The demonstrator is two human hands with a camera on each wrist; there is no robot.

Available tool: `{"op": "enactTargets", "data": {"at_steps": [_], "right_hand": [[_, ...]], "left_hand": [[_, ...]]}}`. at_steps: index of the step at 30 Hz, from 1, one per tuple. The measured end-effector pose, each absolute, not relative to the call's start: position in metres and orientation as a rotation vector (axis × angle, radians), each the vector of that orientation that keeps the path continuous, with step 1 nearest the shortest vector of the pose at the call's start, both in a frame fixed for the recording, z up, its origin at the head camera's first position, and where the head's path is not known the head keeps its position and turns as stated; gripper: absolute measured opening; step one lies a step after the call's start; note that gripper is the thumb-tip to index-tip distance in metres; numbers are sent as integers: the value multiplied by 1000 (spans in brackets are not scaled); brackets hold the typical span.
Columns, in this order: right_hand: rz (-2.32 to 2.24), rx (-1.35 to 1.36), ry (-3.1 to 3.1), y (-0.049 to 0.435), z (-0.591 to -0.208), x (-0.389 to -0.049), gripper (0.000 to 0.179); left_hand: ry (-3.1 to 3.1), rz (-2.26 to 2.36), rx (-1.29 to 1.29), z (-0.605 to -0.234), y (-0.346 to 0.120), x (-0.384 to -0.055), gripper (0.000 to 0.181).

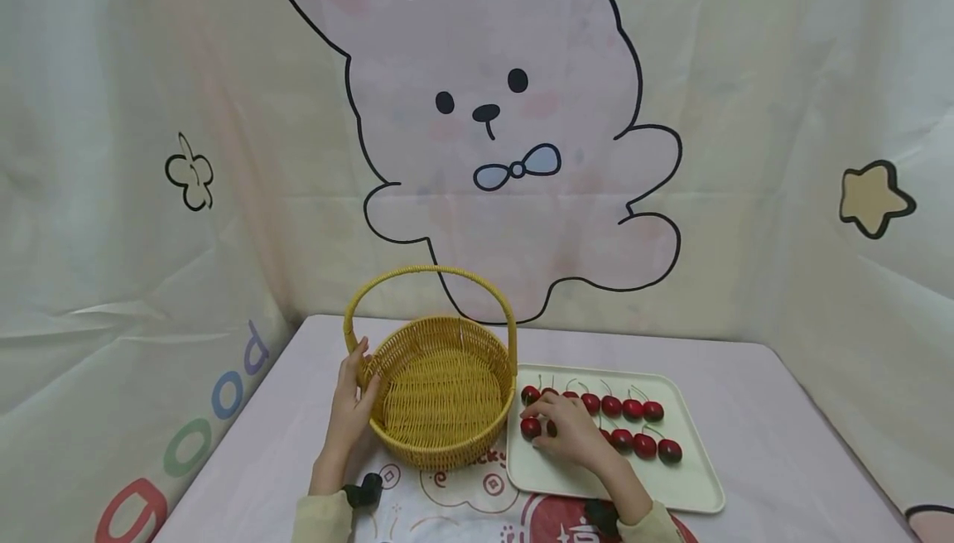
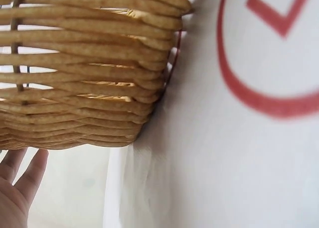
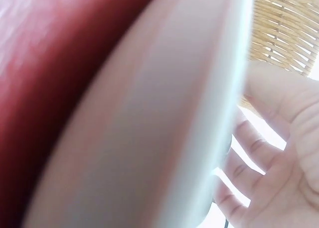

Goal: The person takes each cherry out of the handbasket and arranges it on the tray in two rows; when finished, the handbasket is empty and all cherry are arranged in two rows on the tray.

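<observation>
A yellow wicker basket (image 1: pixel 440 444) with a tall arched handle stands on the table. My left hand (image 1: pixel 350 402) rests against its left side, thumb at the rim. In the left wrist view, two straight fingers (image 2: pixel 34 175) touch the basket's woven outside. My right hand (image 1: pixel 574 431) reaches over a cream tray (image 1: pixel 611 477) with two rows of dark red cherries. Thumb and index finger close around the leftmost front cherry (image 1: pixel 531 428); the hand covers some others. The right wrist view shows the palm and curved fingers (image 3: pixel 256 143) beyond the blurred tray edge; the cherry is hidden there.
Tray and basket stand side by side, nearly touching. More stemmed cherries (image 1: pixel 633 410) lie to the right in both rows. The white table cover (image 1: pixel 775 444) has red printed drawings at the front. Printed cloth (image 1: pixel 715 195) with a rabbit hangs behind and along the sides.
</observation>
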State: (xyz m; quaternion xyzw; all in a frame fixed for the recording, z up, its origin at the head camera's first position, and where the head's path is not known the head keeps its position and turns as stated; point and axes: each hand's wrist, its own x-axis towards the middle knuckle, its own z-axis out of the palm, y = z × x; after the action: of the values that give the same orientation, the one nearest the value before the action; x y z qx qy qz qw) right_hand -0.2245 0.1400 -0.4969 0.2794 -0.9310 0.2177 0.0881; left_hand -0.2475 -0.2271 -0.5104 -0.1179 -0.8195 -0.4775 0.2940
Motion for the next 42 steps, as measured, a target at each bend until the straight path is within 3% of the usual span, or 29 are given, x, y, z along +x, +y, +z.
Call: {"op": "enactTargets", "data": {"at_steps": [42], "right_hand": [[741,795,-2726,148,-486,-235,24]], "left_hand": [[-2150,-1169,-356,-501,-237,-259,58]]}}
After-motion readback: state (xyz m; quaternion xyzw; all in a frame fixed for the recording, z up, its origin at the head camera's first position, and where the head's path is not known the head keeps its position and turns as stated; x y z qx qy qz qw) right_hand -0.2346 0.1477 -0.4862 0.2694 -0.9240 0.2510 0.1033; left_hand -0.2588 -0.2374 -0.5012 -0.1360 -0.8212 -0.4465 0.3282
